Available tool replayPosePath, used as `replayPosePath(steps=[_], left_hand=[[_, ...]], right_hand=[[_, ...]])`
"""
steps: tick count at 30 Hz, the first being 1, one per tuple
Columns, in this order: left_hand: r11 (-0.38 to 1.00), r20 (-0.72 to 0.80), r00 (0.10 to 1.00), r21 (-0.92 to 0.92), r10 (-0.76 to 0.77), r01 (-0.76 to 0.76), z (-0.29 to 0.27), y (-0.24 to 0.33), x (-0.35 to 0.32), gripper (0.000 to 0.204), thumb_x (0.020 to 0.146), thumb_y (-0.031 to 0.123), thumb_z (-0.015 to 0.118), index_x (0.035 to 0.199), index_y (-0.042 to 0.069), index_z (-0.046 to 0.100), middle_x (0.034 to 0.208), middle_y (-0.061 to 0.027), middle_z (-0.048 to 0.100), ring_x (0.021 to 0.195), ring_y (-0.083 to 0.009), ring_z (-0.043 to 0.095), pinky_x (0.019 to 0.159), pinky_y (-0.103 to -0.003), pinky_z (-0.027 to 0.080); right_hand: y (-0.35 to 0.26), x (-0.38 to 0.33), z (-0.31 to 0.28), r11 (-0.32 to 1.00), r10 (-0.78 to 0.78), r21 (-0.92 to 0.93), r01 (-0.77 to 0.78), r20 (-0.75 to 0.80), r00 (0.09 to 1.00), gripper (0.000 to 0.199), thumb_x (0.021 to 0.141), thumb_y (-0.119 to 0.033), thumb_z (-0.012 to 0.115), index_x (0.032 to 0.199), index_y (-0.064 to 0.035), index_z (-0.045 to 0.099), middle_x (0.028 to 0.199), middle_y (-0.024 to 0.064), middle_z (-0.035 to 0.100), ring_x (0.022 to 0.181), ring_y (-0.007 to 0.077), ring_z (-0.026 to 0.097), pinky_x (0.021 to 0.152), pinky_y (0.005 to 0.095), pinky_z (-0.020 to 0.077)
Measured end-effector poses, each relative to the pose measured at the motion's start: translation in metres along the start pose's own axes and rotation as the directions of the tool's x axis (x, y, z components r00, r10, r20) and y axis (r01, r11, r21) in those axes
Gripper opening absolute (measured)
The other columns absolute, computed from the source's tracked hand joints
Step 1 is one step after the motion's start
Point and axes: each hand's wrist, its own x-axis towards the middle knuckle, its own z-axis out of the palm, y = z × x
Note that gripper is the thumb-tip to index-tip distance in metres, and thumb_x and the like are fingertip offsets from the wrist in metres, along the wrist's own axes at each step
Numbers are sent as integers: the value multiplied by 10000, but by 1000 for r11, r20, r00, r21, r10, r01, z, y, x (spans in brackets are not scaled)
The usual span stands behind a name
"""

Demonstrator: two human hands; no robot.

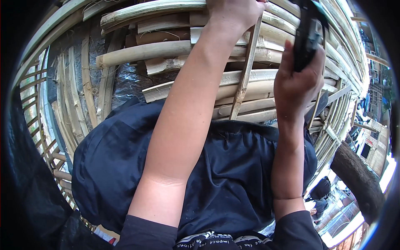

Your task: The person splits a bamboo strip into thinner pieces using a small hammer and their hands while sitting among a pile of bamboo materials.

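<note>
My right hand (302, 81) is closed around a black hand tool (307, 41) with a glint of metal on it. The tool's upper end runs close to the top edge, and its exact kind does not show. Farther left, my left hand (237, 13) is cut off by the top edge. It looks curled closed beside the upper end of a narrow bamboo strip (246, 77), and a spot of red shows by its fingertips. What it holds is hidden. That strip crosses over several split bamboo slats (233, 89) laid sideways.
Dark cloth (241, 166) covers my lap. Upright bamboo strips (85, 81) stand against shiny sheeting at left. A curved bamboo framework (333, 112) bounds the right side. Beyond it are a thick log (358, 179) and, lower down, a dark-clothed person (321, 196).
</note>
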Motion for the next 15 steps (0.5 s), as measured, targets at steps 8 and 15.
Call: replayPosePath(steps=[8, 15], left_hand=[[997, 39, 998, -64, -40, 42, -5, 9, 8, 46, 809, 163, 803, 817, 118, 811, 858, -118, 781, 802, -294, 757, 830, -415, 615], [1000, -59, 998, -17, 11, -12, -2, 5, 3, 139, 780, 251, 857, 816, 124, 810, 853, -119, 778, 813, -293, 752, 822, -424, 606]], right_hand=[[-4, -1, 2, 989, 100, 122, -81, -151, 983, 267, 963, -172, 691, 1121, -25, 532, 775, 228, 666, 791, 482, 681, 645, 521, 515], [0, 5, 6, 1000, 0, 11, 2, -169, 986, 267, 990, -250, 699, 1085, -24, 592, 770, 135, 678, 606, 240, 672, 597, 379, 522]])
